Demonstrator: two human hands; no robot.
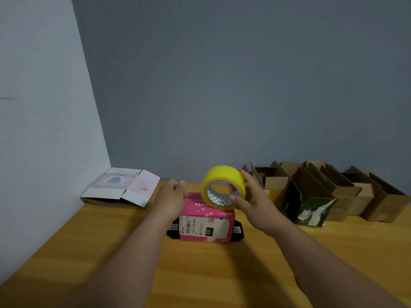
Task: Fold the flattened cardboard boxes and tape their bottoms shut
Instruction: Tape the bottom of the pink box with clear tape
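A pink cardboard box (206, 227) with a white shipping label stands in the middle of the wooden table (89, 252). A yellow tape roll (223, 185) sits tilted on the box's top. My right hand (251, 201) holds the roll from its right side, thumb at the roll's lower rim and fingers over its top. My left hand (171, 196) rests at the box's top left edge with curled fingers; what they pinch is too small to tell.
A flattened pink and white box (122, 187) lies in the back left corner by the walls. Several folded brown boxes (329, 187) stand in a row at the back right. Black flaps (238, 232) stick out at the pink box's base.
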